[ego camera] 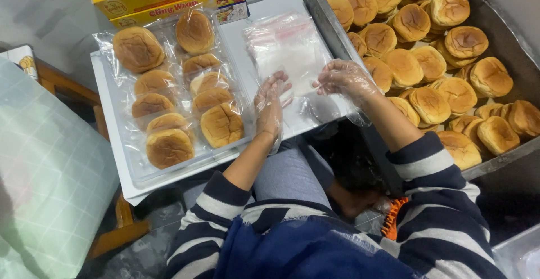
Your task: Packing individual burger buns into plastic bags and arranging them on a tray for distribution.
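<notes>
A: We're sitting over a white surface [256,59], both gloved hands resting open on the clear bags [287,48] just ahead.

B: Flimsy, slippery film; we're pinching one edge, left hand [270,102], right hand [343,78].

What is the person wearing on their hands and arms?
Both the left hand and the right hand wear thin, see-through plastic gloves, loose and crinkly, ending around the wrists. The sleeves are dark navy with wide pale grey stripes, and they are pushed up, so the forearms are bare. No rings, watches or bracelets show.
</notes>
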